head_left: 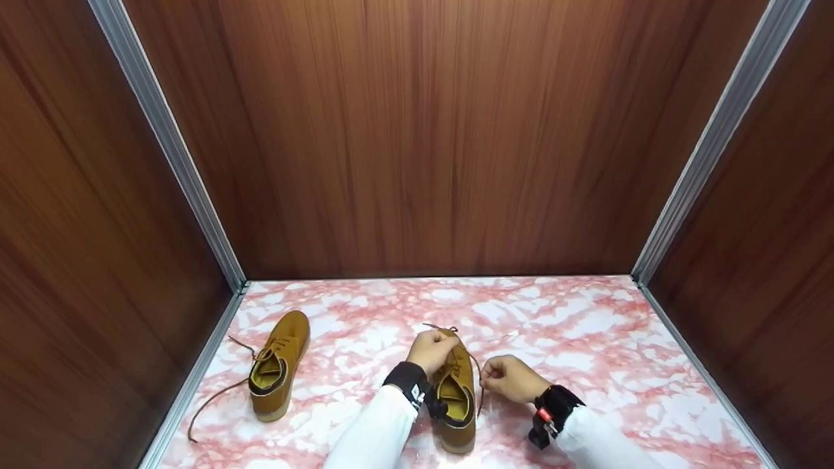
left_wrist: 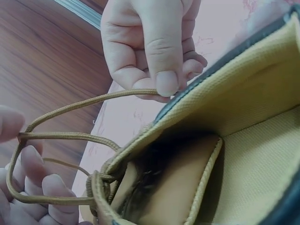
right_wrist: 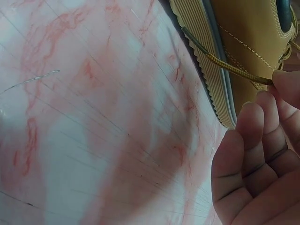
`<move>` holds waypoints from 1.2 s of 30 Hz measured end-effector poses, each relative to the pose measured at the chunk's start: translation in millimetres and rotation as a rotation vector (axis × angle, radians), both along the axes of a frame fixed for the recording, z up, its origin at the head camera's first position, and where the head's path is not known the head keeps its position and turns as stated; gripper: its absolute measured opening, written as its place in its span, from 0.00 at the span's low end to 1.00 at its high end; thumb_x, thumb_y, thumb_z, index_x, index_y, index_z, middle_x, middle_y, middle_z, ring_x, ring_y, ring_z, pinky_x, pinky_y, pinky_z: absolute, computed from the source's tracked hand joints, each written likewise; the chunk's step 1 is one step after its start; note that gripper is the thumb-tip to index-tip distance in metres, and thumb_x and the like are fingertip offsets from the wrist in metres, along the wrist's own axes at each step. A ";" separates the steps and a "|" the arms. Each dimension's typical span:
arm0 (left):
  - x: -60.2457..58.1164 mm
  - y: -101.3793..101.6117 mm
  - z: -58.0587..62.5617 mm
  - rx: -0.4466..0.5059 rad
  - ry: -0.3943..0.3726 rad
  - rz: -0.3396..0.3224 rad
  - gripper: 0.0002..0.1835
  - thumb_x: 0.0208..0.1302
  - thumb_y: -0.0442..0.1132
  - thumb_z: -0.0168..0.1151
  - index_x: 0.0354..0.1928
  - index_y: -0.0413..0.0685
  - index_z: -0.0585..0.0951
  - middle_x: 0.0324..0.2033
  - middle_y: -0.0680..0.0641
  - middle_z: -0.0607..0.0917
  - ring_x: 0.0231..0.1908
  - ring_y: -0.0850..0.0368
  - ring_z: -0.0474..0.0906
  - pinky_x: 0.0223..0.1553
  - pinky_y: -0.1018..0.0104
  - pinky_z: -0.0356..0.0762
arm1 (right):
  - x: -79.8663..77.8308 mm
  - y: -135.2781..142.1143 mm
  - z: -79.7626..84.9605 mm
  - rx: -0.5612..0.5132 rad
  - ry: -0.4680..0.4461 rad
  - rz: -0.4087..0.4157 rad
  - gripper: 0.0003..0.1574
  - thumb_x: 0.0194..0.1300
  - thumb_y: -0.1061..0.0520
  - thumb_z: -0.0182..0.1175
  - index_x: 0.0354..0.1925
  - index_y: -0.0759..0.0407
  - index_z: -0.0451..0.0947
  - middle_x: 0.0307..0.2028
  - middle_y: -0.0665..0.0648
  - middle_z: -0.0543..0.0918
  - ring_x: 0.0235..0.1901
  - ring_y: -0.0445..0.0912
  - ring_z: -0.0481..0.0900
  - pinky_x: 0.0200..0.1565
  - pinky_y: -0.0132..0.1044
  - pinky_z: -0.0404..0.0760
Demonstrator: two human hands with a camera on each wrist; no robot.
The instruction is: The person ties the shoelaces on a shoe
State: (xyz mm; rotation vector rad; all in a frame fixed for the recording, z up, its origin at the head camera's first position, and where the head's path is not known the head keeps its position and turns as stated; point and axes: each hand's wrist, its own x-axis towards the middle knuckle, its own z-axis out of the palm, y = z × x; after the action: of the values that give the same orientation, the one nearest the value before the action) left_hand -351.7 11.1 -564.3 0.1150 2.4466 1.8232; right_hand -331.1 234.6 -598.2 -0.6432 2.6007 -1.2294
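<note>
In the head view, a tan shoe (head_left: 464,376) stands upright on the red-and-white counter (head_left: 567,319), toe toward the back wall (head_left: 430,143). The left hand (head_left: 432,352) is over its front, fingers curled; the right hand (head_left: 511,379) is just to its right, fingers bent and pinching the lace (head_left: 477,366), whose tail hangs below them. A second tan shoe (head_left: 280,368) stands well to the left, its own lace trailing onto the counter.

In the left wrist view, the shoe's yellow-lined opening fills the right side. A loop of lace rises from the crossing at the eyelets to the left hand, pinched there between the fingers, then runs across to the right hand, its end of the strand pressed under the thumb, beside the collar.

In the right wrist view, the right hand's fingertips grip the lace near the shoe's side; the free tip crosses the sole (right_wrist: 206,61) beyond the fingers.
</note>
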 end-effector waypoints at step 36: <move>-5.7 -42.1 -10.2 0.181 -0.076 -0.048 0.08 0.65 0.40 0.72 0.40 0.42 0.89 0.28 0.58 0.89 0.30 0.62 0.80 0.30 0.73 0.75 | -0.1 1.9 56.0 -0.269 -0.190 -0.069 0.15 0.71 0.56 0.66 0.41 0.70 0.80 0.26 0.47 0.77 0.26 0.39 0.74 0.33 0.31 0.79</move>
State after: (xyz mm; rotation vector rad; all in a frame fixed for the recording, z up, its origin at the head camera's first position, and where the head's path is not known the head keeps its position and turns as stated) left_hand -357.4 -31.0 -574.5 0.1134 2.2058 1.9864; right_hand -331.2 236.6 -542.2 -0.4565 2.3422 -1.5950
